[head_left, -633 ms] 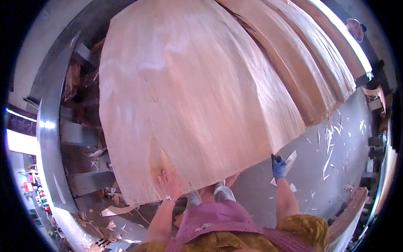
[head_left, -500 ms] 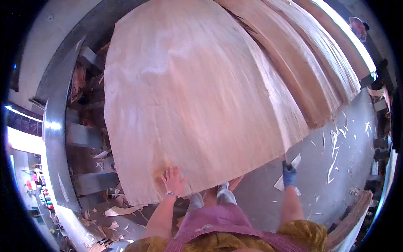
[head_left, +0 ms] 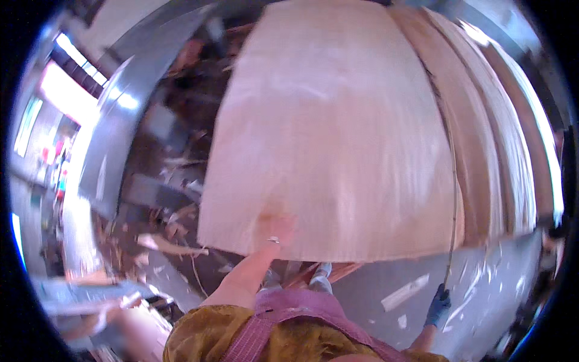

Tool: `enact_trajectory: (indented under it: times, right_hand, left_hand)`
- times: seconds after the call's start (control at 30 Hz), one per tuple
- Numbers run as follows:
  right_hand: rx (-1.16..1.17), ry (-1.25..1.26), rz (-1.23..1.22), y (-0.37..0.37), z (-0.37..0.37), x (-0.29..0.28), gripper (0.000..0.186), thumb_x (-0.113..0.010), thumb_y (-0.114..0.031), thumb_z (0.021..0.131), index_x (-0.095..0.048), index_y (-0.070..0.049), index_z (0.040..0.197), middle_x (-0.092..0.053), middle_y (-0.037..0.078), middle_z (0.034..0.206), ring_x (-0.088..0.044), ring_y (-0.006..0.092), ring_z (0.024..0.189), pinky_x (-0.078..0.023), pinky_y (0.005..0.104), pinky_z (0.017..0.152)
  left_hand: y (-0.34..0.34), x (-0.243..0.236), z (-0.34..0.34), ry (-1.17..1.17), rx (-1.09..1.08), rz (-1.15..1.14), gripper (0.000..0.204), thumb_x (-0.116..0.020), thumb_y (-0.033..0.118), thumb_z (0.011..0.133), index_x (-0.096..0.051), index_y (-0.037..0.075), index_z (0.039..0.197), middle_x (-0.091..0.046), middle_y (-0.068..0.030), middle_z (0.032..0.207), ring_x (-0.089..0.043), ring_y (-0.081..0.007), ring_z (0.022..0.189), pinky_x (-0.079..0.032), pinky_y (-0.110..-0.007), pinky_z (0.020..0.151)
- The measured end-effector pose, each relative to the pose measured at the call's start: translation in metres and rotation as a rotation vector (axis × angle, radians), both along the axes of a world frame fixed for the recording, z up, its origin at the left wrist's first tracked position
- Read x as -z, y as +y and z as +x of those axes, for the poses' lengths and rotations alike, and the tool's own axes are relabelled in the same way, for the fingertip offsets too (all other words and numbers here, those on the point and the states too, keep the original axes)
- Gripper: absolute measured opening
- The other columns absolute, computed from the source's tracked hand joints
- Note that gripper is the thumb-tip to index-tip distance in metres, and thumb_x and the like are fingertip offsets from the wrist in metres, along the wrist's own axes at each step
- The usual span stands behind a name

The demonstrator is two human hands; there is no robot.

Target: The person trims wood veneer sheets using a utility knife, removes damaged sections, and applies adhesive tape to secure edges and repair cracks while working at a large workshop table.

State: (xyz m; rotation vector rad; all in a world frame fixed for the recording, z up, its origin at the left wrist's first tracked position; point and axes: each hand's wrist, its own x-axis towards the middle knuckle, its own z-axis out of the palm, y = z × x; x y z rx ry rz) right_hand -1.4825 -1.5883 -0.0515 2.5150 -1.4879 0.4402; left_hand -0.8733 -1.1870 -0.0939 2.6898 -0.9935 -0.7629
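Note:
A broad sheet of pale wood veneer (head_left: 338, 139) lies in front of me. My bare left hand (head_left: 281, 228) rests on its near part beside a brownish stain, fingers stretched out and slightly blurred. Beyond the sheet's near right corner, my right hand (head_left: 439, 306), in a blue glove, is closed low over the floor. From its fingers a long thin veneer strip (head_left: 452, 223) runs away along the sheet's right edge. I cannot tell whether the strip's far end is still joined to the sheet.
More overlapping veneer sheets (head_left: 476, 127) lie on the right. The grey floor (head_left: 362, 295) carries pale wood scraps (head_left: 405, 292). Left of the sheet are grey blocks (head_left: 158, 190) among wood debris, then a long grey metal beam (head_left: 111, 163). My feet (head_left: 321, 276) stand at the near edge.
My right hand has moved right and toward me, drawing the thin strip out along the sheet's edge. My left hand stays on the sheet. The whole view has turned left.

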Motion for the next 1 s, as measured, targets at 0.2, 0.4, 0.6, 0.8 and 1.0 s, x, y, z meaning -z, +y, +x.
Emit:
enact_trajectory:
  times: [0.2, 0.4, 0.6, 0.8, 1.0]
  right_hand:
    - [0.240, -0.668, 0.970, 0.086, 0.299, -0.019, 0.046, -0.068, -0.052, 0.088, -0.052, -0.014, 0.068, -0.043, -0.002, 0.051, -0.039, 0.0095, 0.040, -0.029, 0.0280, 0.036]
    - [0.155, -0.837, 1.230, 0.251, 0.483, -0.054, 0.044, -0.066, -0.052, 0.089, -0.052, -0.014, 0.070, -0.038, -0.004, 0.046, -0.034, 0.0101, 0.033, -0.026, 0.0275, 0.030]
    - [-0.098, -0.761, 1.480, 0.461, 0.628, -0.080, 0.040, -0.060, -0.056, 0.090, -0.059, -0.016, 0.088, -0.043, -0.002, 0.056, -0.036, 0.0110, 0.046, -0.033, 0.0301, 0.043]
    - [-0.360, -0.540, 1.771, 0.709, 0.788, -0.091, 0.040, -0.062, -0.053, 0.089, -0.062, -0.013, 0.088, -0.049, -0.001, 0.060, -0.043, 0.0138, 0.044, -0.035, 0.0315, 0.037]
    - [-0.626, -0.572, 1.839, 0.969, 0.878, -0.070, 0.036, -0.053, -0.044, 0.097, -0.055, -0.009, 0.104, -0.055, 0.004, 0.067, -0.053, 0.0144, 0.053, -0.042, 0.0316, 0.045]
  left_hand:
    - [0.112, -0.087, -0.056, 0.030, -0.090, -0.103, 0.043, -0.060, 0.038, 0.085, -0.060, 0.013, 0.120, -0.059, -0.0155, 0.123, -0.054, -0.0315, 0.118, -0.038, -0.052, 0.100]
    - [0.371, -0.090, -0.122, 0.327, -0.617, 0.109, 0.053, -0.060, 0.047, 0.085, -0.058, 0.017, 0.129, -0.059, -0.0134, 0.126, -0.055, -0.0310, 0.119, -0.041, -0.051, 0.100]
    - [0.561, -0.095, -0.131, 0.233, -0.985, -0.013, 0.047, -0.062, 0.043, 0.083, -0.061, 0.015, 0.120, -0.061, -0.0136, 0.120, -0.059, -0.0316, 0.113, -0.044, -0.050, 0.094]
    - [0.699, -0.064, -0.050, 0.135, -1.046, -0.403, 0.048, -0.069, 0.035, 0.082, -0.061, 0.008, 0.120, -0.062, -0.0176, 0.113, -0.064, -0.0315, 0.100, -0.051, -0.040, 0.088]
    - [0.827, -0.099, 0.114, 0.162, -1.020, -0.755, 0.041, -0.067, 0.028, 0.088, -0.061, 0.004, 0.120, -0.063, -0.0126, 0.112, -0.065, -0.0241, 0.101, -0.052, -0.033, 0.085]
